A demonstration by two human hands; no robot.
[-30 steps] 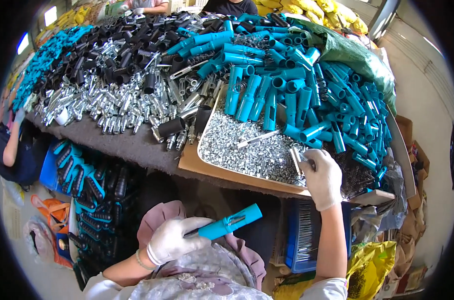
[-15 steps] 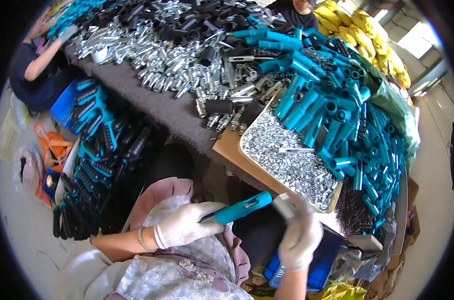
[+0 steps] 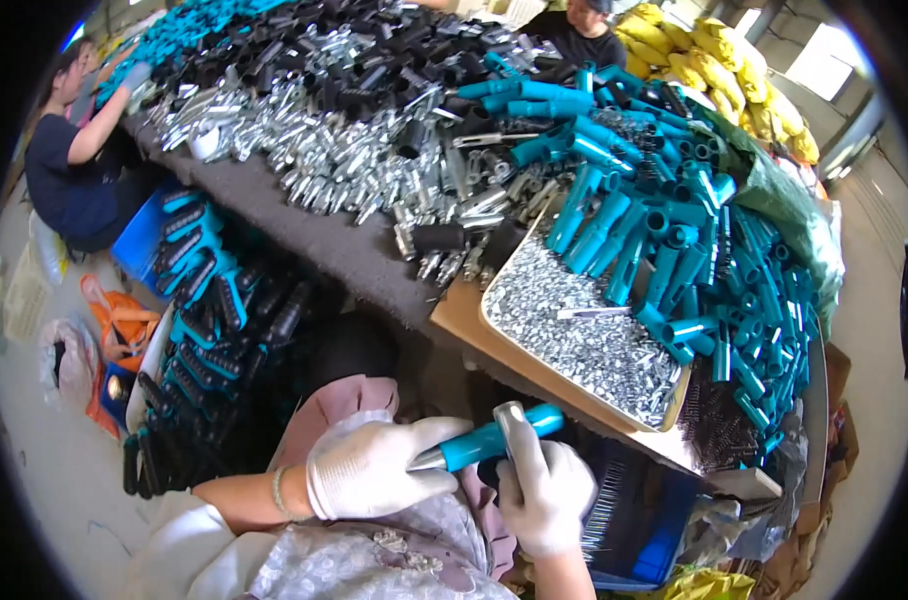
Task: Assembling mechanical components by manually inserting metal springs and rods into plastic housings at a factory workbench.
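My left hand (image 3: pixel 374 472), in a white knit glove, grips a teal tubular tool housing (image 3: pixel 474 447) by its near end, where a bare metal shank shows at the fingers. The tube lies nearly level above my lap. My right hand (image 3: pixel 551 500), also gloved, is closed around a silver metal piece (image 3: pixel 511 418) with a blunt round end. That piece crosses in front of the tube close to its far end; I cannot tell whether they touch. My fingers hide the rest of the silver piece, so its kind is unclear.
A tray of small silver parts (image 3: pixel 564 345) sits at the table edge, beside piled teal tubes (image 3: pixel 664 260). Metal and black parts (image 3: pixel 334 150) cover the table beyond. Black-and-teal pieces (image 3: pixel 199 330) fill the left side. A blue bin (image 3: pixel 664 545) stands lower right. Co-workers (image 3: pixel 74 170) sit across.
My right hand has moved left and toward me, bringing the silver piece from beyond the tube's far end to across it. My left hand keeps the tube, now slightly lower.
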